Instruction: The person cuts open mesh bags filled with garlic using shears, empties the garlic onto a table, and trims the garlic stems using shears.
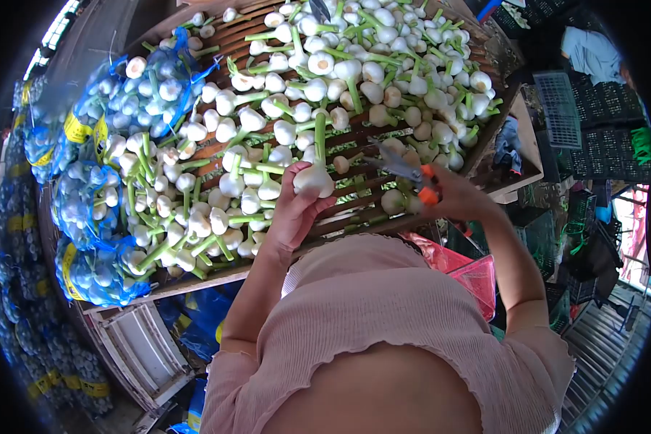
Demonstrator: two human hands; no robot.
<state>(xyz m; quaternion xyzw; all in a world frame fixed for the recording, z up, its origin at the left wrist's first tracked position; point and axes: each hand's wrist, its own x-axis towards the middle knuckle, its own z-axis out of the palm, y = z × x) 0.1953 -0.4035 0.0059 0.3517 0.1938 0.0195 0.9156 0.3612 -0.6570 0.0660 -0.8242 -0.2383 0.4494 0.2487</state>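
In my left hand (297, 210) is a white garlic bulb (313, 181), its green stem pointing up, away from my body. My right hand (452, 194) is closed on the orange handles of shears (406, 168). The blades are apart and point left, toward the bulb's stem, without touching it. Around and beyond both hands, many trimmed bulbs with short green stems (251, 119) lie on a slatted wooden table (358, 137).
Blue net bags of bulbs (94, 195) line the table's left side. More filled bags (22, 289) are stacked at the far left. Dark crates (607, 101) and a grey crate (558, 108) stand at the right. A pink basket (474, 281) sits below my right forearm.
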